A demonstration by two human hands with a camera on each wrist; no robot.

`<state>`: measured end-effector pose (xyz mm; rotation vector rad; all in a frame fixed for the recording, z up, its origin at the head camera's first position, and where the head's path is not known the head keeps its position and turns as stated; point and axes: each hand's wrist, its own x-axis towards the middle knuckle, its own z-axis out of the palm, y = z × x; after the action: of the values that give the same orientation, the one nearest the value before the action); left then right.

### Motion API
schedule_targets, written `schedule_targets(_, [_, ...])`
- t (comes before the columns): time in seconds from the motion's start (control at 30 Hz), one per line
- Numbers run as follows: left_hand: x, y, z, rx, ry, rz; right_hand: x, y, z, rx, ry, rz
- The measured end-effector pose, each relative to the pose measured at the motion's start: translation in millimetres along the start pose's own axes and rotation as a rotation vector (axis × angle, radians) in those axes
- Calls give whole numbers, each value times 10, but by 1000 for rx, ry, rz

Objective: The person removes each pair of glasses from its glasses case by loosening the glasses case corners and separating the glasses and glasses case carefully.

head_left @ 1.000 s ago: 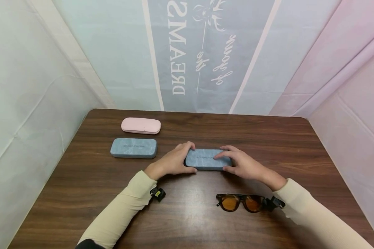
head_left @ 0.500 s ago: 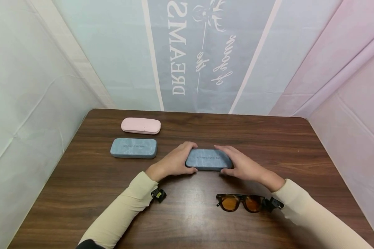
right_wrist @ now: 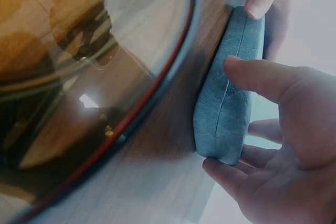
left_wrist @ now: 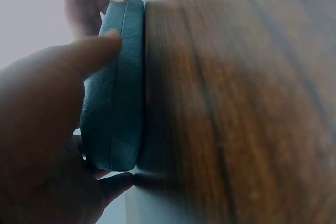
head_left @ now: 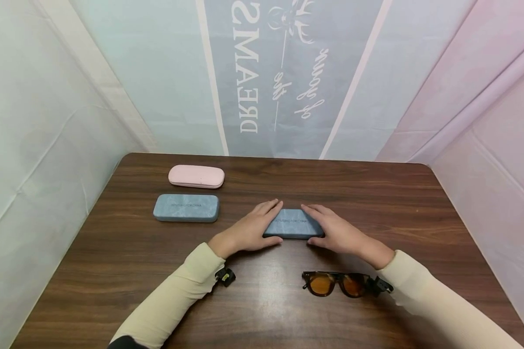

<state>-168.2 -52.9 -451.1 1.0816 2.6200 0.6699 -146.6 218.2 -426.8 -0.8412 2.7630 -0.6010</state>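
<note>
A blue marbled glasses case (head_left: 293,225) with dark lettering on its lid lies closed on the table. My left hand (head_left: 250,229) holds its left end, thumb along the near side and fingers over the far edge. At the other end my right hand (head_left: 339,231) grips it the same way. In the left wrist view the case (left_wrist: 123,98) shows its lid seam, with the thumb pressed near it. The right wrist view has the right thumb on the front of the case (right_wrist: 226,103). Sunglasses (head_left: 320,284) with orange lenses lie nearer me, their right end hidden behind the wrist camera.
On the left of the brown table (head_left: 126,271) lies another blue glasses case (head_left: 186,208), and behind it a pink glasses case (head_left: 196,176). A printed cloth backdrop (head_left: 279,97) hangs behind the table's far edge, with pale cloth at both sides.
My right index finger has left the lid and lies at the far edge. My left hand has slid rightward over the case's left end. The sunglasses and other cases stay put.
</note>
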Motion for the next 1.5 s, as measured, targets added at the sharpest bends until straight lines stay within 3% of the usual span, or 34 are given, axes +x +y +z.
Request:
schedule_targets(0.5, [36,24,-13,-7,-24,-37,21,-73,-11,-141,11,-23])
schedule_targets(0.97, [12,-14,-50,-35,3,-48,46,-55,-8,-136,-5,1])
schedule_targets(1.5, [36,-17,-129,-16,-25,-52,61,-28,-80,-114,-30,-8])
